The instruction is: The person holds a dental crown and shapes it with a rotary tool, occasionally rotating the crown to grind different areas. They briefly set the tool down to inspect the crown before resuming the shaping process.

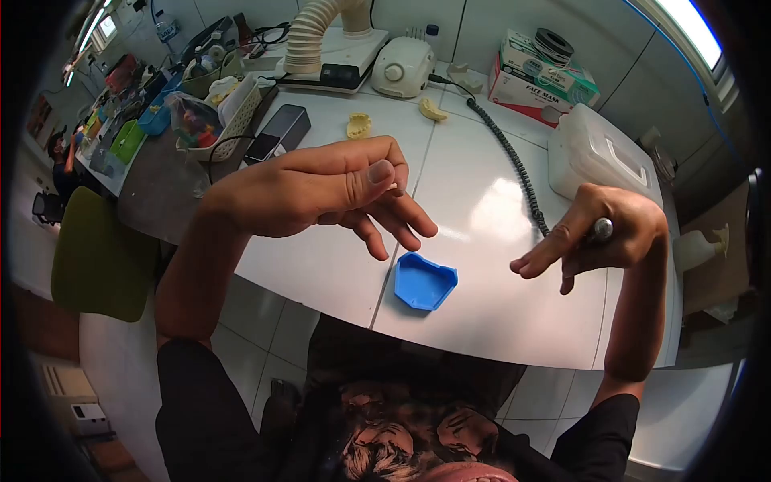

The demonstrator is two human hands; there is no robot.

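Observation:
My left hand (337,193) is raised over the white table, its thumb lying near the bent index finger and the other fingers apart. Just below its fingertips, a blue angular shallow mould (426,283) lies on the table near the front edge, touched by neither hand. To the right, my right hand (614,229) hovers with its fingers pointing left and slightly apart. A silver round piece (601,230), like a ring, shows on it. Behind its fingers passes a black coiled cord (514,157), whose end is hidden.
Two yellowish dental casts (359,125) (432,110) lie farther back. Behind them stand a white control box (404,67) with a knob and a ribbed hose (309,40). A clear-lidded case (602,153) and mask boxes (540,79) occupy the right; a basket (233,124) stands left.

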